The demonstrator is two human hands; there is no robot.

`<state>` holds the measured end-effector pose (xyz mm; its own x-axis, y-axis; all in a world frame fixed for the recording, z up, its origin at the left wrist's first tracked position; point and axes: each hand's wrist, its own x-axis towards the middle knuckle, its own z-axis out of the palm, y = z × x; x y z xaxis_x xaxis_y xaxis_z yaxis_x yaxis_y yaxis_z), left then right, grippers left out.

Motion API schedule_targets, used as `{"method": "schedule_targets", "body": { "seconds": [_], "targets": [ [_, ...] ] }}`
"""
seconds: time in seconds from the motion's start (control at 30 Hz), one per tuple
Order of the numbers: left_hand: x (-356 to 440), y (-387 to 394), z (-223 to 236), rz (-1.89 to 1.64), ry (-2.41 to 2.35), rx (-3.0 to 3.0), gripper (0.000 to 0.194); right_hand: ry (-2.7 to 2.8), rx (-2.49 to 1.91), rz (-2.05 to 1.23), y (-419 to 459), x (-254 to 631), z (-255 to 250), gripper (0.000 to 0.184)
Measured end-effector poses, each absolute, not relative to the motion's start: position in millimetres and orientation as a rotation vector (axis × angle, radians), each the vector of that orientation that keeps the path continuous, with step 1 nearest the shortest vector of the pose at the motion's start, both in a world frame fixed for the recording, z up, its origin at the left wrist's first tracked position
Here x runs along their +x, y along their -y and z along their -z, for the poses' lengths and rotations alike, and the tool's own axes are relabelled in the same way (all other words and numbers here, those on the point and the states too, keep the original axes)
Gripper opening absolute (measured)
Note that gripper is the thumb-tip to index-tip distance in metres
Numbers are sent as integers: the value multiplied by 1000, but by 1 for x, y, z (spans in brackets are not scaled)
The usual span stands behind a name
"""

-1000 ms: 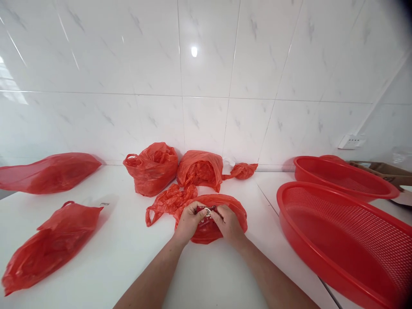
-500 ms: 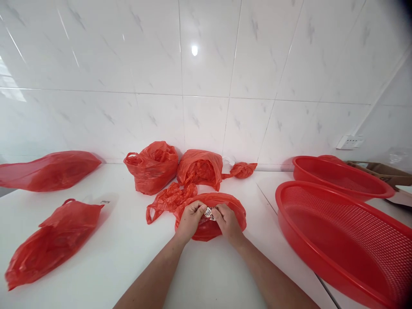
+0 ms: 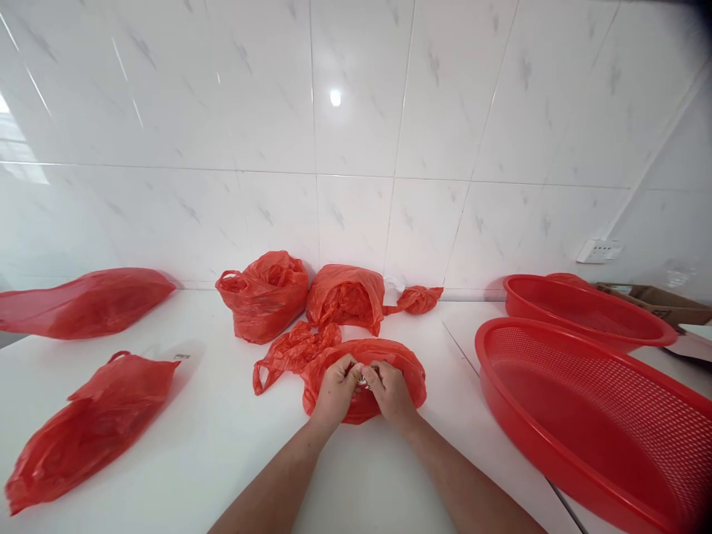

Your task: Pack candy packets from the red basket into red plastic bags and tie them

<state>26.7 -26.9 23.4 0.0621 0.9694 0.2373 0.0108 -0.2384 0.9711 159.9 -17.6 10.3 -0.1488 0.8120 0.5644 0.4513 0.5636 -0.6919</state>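
The left hand (image 3: 334, 394) pinched one side of a small pale item (image 3: 362, 380), perhaps a label, over the middle red bag (image 3: 413, 367); the right hand (image 3: 393, 393) gripped its other side. Any further handling called for coordinated fingertips.

White tabletop (image 3: 222, 430), full width; I log red plastic bags (image 3: 270, 297) at centre and left, red perforated plastic baskets (image 3: 595, 400) at right.
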Motion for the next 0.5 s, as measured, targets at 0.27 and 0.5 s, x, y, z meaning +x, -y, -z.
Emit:
{"method": "schedule_targets", "body": {
  "seconds": [0.27,0.5],
  "targets": [
    [28,25,-20,-1296,-971,1349,37,1787,-1012,-269,18,155,-13,41],
    [27,24,-21,-1375,-1004,1327,34,1791,-945,-657,16,157,-13,33]
  ]
}}
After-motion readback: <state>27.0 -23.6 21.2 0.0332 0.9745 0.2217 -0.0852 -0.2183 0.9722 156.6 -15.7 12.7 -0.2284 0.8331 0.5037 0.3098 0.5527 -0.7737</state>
